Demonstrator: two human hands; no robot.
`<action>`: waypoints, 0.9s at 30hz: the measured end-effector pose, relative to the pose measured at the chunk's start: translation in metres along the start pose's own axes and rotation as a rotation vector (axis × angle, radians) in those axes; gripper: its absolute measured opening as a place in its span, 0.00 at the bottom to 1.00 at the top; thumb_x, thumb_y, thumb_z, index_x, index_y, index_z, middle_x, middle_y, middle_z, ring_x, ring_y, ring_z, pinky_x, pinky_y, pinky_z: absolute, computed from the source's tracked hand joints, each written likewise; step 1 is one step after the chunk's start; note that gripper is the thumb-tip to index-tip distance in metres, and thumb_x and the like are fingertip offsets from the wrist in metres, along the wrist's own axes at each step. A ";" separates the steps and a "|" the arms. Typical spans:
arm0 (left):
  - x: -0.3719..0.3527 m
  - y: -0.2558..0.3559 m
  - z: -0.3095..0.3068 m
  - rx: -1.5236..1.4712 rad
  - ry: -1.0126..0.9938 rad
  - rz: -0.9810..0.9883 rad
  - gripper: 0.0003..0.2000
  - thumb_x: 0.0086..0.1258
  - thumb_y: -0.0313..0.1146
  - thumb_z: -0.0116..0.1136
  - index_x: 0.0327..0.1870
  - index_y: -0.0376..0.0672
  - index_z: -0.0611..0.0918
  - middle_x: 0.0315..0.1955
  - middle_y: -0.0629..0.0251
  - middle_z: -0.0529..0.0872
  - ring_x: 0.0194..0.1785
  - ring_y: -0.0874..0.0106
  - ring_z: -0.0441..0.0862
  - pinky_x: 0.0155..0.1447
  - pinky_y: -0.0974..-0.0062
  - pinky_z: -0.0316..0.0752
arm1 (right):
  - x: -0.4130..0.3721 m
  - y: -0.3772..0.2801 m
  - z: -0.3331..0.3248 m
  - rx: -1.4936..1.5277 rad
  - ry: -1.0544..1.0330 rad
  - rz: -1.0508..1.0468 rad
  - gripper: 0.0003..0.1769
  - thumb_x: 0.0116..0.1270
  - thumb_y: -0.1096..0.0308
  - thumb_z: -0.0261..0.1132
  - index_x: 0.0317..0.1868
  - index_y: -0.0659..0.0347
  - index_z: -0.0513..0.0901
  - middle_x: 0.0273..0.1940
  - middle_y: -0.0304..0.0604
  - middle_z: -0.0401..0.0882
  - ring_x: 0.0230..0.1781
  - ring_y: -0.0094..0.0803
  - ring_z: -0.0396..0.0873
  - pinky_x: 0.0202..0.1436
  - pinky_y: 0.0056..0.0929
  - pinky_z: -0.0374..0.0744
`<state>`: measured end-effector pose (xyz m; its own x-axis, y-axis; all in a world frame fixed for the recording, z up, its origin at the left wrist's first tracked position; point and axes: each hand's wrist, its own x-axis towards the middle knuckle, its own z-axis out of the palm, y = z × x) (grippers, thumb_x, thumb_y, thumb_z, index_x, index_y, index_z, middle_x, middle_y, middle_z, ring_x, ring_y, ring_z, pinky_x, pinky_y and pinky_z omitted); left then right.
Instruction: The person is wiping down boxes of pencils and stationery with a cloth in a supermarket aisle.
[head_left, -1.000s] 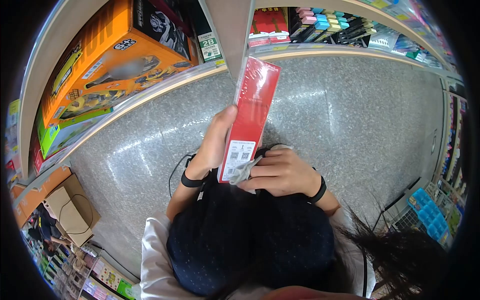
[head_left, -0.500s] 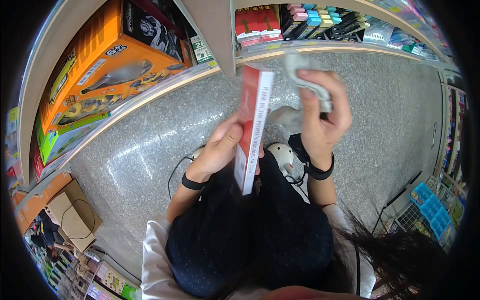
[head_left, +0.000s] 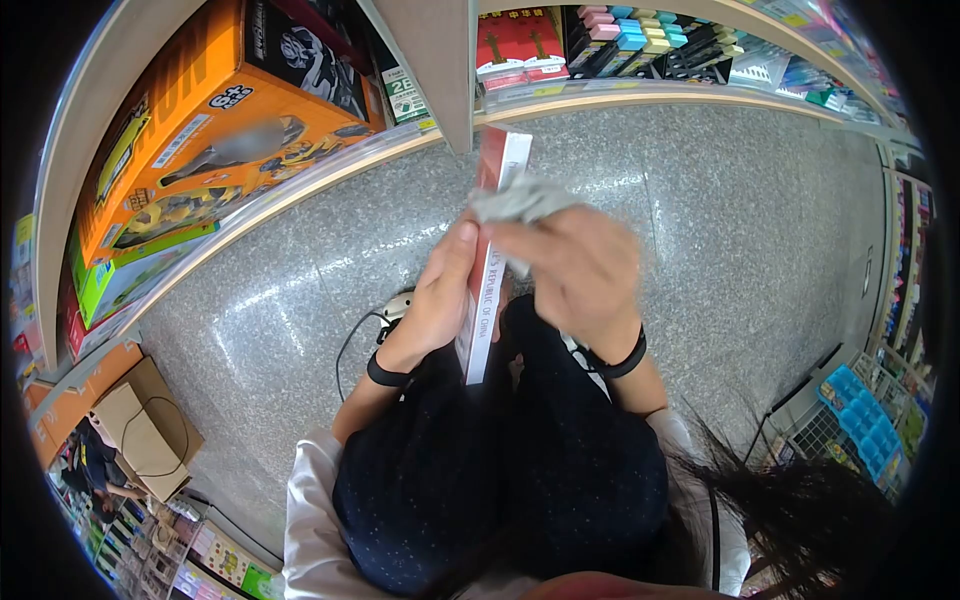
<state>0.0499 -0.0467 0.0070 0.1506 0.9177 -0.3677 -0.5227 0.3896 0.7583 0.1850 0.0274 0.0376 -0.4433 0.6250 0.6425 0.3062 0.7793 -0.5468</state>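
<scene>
Shop aisle here, speckled grey floor (head_left: 720, 230) with shelves curving round the top, a big orange toy box (head_left: 220, 110) sitting on the shelf off to the far left of the left grip. The person is holding a slim red box (head_left: 482, 310) upright and edge-on, so the white side with the printed lettering is facing the camera. The left hand (head_left: 440, 300) is wrapping it around the middle, thumb on the near face, grip closed firmly on it. What's changing: half a second back the right hand (head_left: 580, 275) was lifted up and away to the right of the box with the grey cloth (head_left: 520, 198) dangling clear of it. Now it's coming back in, blurry from moving, with its grip bunched shut around the cloth and the cloth pressing on the white edge just above the left grip. A second ago the broad red face was showing instead, so the box is getting turned side by side. My read is that the wiping is moving on to this narrow edge, with the cloth at the top of the stroke.
</scene>
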 end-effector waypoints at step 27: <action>0.016 -0.004 0.006 0.457 -0.015 0.453 0.17 0.60 0.20 0.60 0.44 0.41 0.64 0.37 0.61 0.77 0.42 0.70 0.77 0.47 0.73 0.71 | 0.004 -0.016 -0.053 0.293 0.150 0.265 0.14 0.50 0.78 0.67 0.40 0.67 0.80 0.34 0.48 0.83 0.26 0.33 0.82 0.29 0.25 0.78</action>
<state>0.0596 -0.0327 0.0014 0.0120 0.9988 0.0480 -0.1278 -0.0461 0.9907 0.2232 0.0197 0.0775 -0.2476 0.8184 0.5186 0.1308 0.5586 -0.8191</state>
